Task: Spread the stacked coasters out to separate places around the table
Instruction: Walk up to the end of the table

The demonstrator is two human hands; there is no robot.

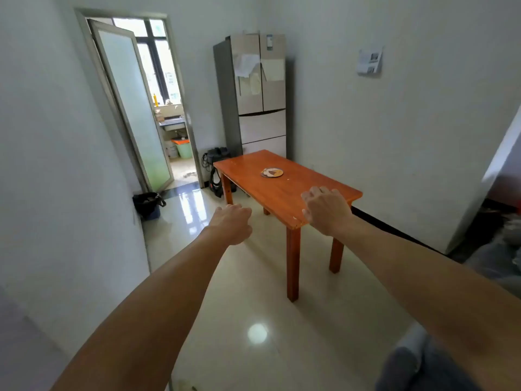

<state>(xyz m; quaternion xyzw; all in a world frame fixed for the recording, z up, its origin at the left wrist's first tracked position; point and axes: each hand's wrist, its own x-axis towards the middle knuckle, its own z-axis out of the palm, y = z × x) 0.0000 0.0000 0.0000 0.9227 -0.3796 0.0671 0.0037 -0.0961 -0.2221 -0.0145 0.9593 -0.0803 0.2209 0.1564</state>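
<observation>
Head view: both arms stretched out in front, bare to the elbow. Left hand [232, 221] loose and holding nothing, fingers curled a little, out over the shiny floor [253, 306] and short of the table. Right hand [327, 210] flat and spread, holding nothing too, seen over the near right corner of the tabletop [296, 190] (touching the wood or just above it, cannot tell).

Stacked coasters [271, 172] in one small pile near the middle of the tabletop, a bit toward the far edge, well apart from both hands. Nothing spread out yet, so likely just the start: walking up to the table.

To do this step well: get close to the near edge first, then reach. Pinch only the top coaster at its rim and lift it straight up, so the pile does not slide.

Coasters round, flat and thin, pale with brown and orange patches; how many, too small to tell. Tabletop a long smooth orange-brown wood slab with square legs, likely a bit slippery. Tall grey fridge [253, 91] behind the far end of the table, beside a glass door [132, 108]
</observation>
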